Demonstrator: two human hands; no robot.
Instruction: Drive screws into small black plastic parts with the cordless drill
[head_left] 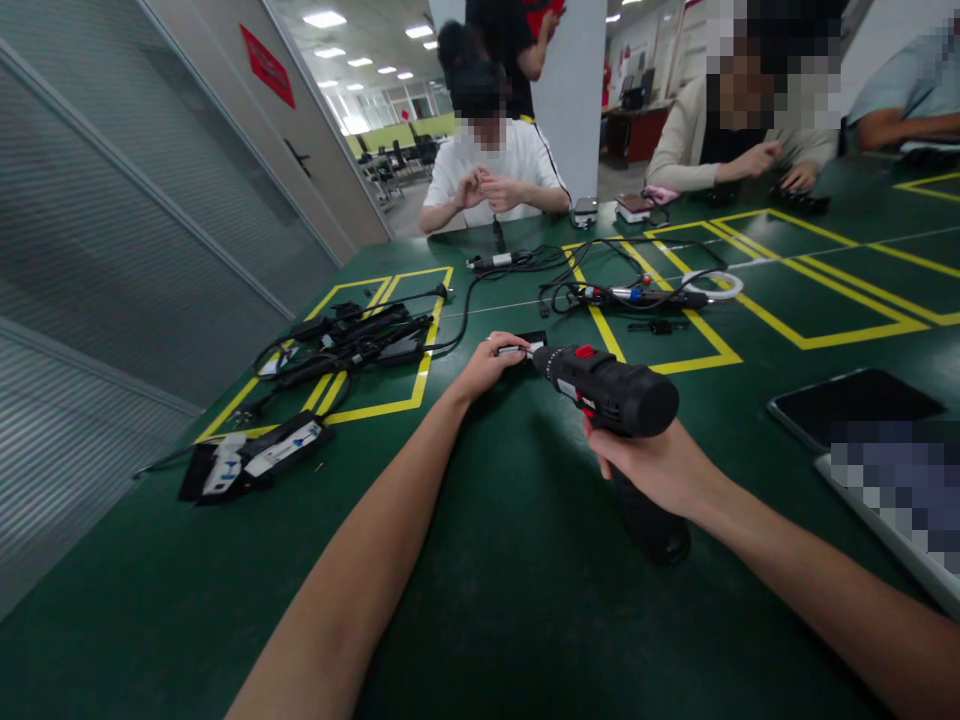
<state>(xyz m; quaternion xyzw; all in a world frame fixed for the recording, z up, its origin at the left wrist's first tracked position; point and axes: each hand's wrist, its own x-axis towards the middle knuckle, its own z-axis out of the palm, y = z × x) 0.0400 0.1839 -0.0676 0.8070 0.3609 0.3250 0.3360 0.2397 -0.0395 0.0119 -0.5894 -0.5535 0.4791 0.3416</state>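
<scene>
My right hand (649, 460) is wrapped round the grip of a black cordless drill (607, 385) with red details. The drill lies nearly level, its chuck pointing away and to the left. Its bit meets a small dark piece with a whitish strip (517, 352) on the table; whether it touches a screw is too small to see. Fingers of my left hand (491, 362) close on that piece from the left, beside the tip of the drill. The underside of the piece is hidden.
On the green table (480, 600), black power adapters and cables (360, 340) pile up at the left. Dark pieces with white labels (259, 460) lie nearer. A corded tool (637, 297) and a white ring (712, 286) lie beyond the drill. Phone-like slabs (855, 405) are at right. People sit opposite.
</scene>
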